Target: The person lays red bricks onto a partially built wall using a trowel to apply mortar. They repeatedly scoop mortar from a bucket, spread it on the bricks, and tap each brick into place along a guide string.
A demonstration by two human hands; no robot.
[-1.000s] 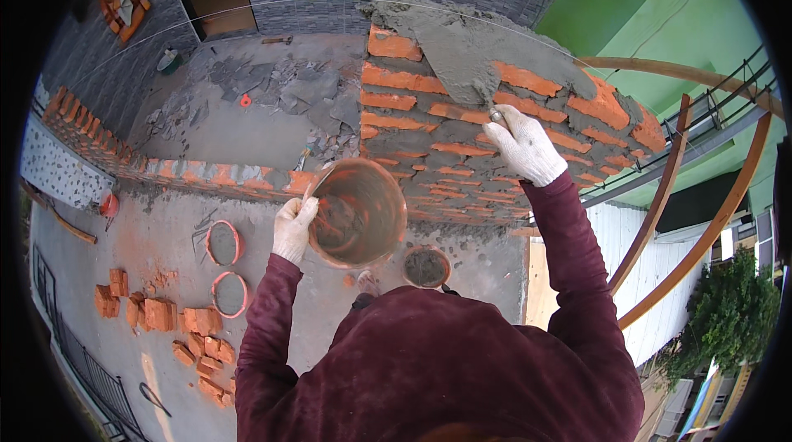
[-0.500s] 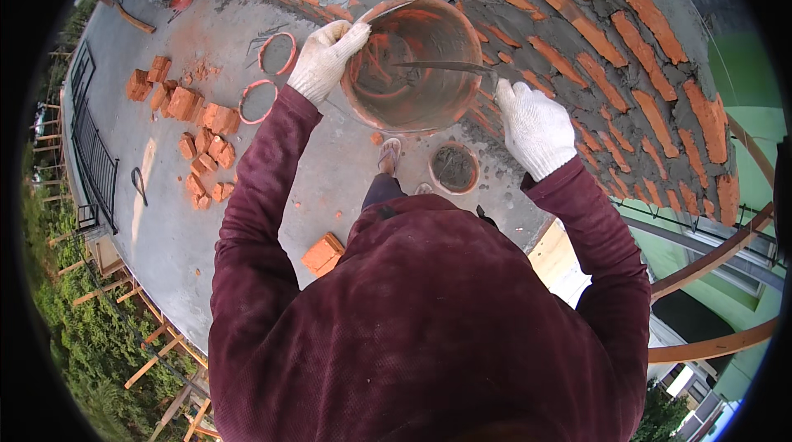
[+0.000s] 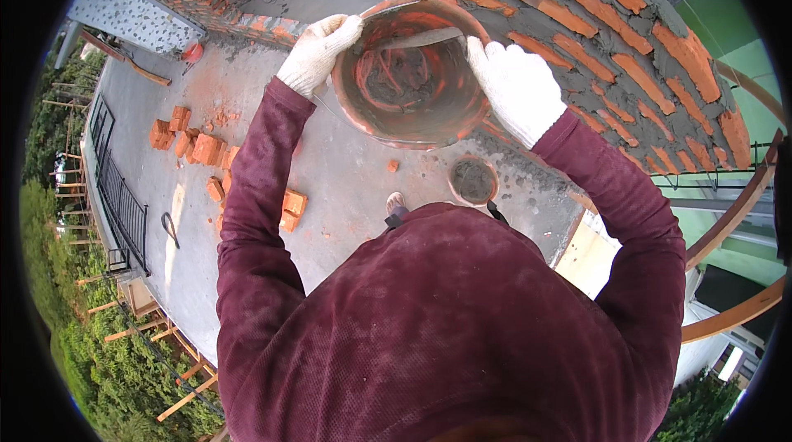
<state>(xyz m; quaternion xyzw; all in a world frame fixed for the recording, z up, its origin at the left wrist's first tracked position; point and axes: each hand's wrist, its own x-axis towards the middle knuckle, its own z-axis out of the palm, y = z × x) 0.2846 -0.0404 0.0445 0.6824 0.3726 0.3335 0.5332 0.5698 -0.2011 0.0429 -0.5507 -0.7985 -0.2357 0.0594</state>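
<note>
A reddish bucket [image 3: 458,104], its inside smeared with grey mortar [image 3: 400,83], is held up in front of me with its mouth facing my view. My gloved left hand [image 3: 320,52] grips its rim on the left, fingers closed. On the right, my gloved right hand [image 3: 518,89] is closed round a trowel whose handle it hides. The trowel's blade [image 3: 425,37] reaches leftward across the inside of the bucket, near the upper wall. Both hands wear white knit gloves.
A brick wall [image 3: 610,46] with thick mortar joints rises close on my right. A second bucket [image 3: 474,180] with mortar stands on the floor near my foot. Broken bricks [image 3: 206,149] lie to the left, before a black railing [image 3: 120,194]. Curved brown bars [image 3: 734,310] are at far right.
My right hand has moved up and in against the bucket's rim. The trowel blade has shifted from mid-bucket toward the upper inside wall and turned its flat face. My left hand keeps its hold.
</note>
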